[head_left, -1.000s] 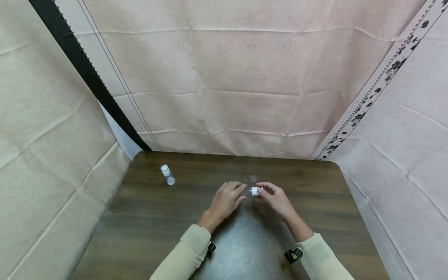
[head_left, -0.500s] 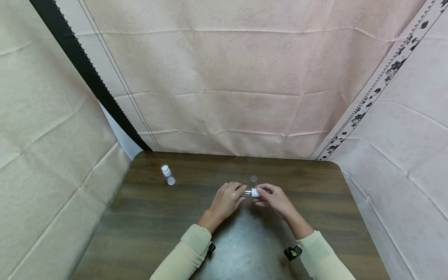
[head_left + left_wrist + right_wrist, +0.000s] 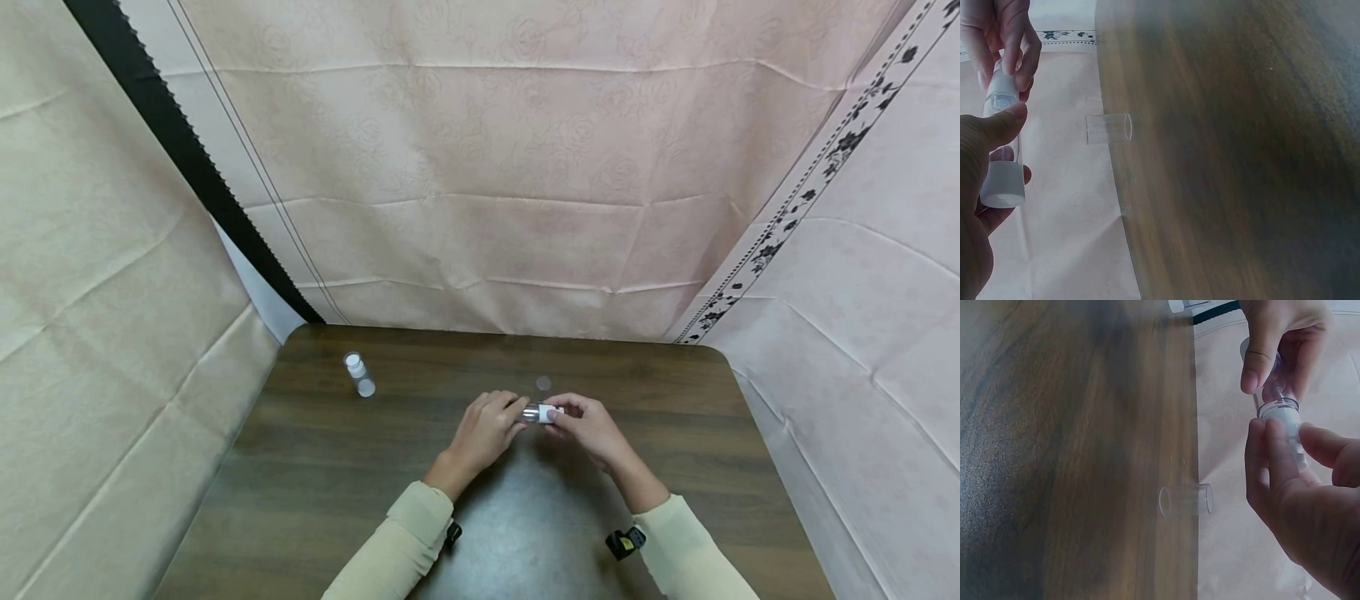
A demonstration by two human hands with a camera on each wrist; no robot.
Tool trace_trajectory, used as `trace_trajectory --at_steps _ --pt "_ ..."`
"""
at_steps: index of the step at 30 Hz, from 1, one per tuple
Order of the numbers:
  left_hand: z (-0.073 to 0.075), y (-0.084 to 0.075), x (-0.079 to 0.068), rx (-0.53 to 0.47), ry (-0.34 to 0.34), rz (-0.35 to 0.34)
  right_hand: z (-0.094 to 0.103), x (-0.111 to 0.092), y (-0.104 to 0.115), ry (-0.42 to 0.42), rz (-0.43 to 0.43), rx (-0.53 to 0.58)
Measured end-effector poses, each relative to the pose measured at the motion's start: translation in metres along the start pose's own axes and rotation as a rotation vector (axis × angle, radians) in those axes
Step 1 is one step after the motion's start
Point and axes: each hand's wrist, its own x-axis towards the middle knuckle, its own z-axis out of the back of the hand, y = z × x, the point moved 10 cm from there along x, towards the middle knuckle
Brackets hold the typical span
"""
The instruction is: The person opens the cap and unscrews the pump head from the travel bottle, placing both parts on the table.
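Observation:
A small clear bottle [image 3: 530,412] with a white base [image 3: 1003,185] is held on its side above the table, between both hands. My left hand [image 3: 483,427] grips its clear body, thumb across the front in the left wrist view. With thumb and fingers, my right hand [image 3: 595,432] pinches the white top [image 3: 1286,417] of the bottle. Whether that top is loose from the body cannot be told. Just beyond the hands stands a clear tube-like cap [image 3: 543,383], seen also in the right wrist view as a clear cap [image 3: 1186,500].
Another clear bottle with a white top [image 3: 359,374] stands at the far left of the brown wooden table [image 3: 315,483]. Pale cloth [image 3: 487,208] hangs behind the far edge and along both sides.
The right fingers have shifted a little around the white top, and the bottle has dropped very slightly. My left hand keeps its grip. The cap and the other bottle have not moved.

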Motion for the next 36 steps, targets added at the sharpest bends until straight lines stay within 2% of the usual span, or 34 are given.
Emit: trace_trajectory --at_steps 6,14,25,36 --pt "-0.001 0.001 0.000 -0.005 0.014 0.011 0.001 0.000 -0.001 -0.019 -0.001 -0.035" --pt "-0.002 0.003 0.000 -0.029 0.024 0.040 0.005 0.000 0.000 -0.056 0.041 -0.147" --pt "0.000 0.003 0.000 -0.075 -0.001 0.063 0.004 -0.005 0.010 -0.097 0.144 -0.227" --pt "0.002 0.004 -0.001 -0.101 -0.007 0.102 0.002 -0.010 0.021 -0.146 0.316 -0.191"
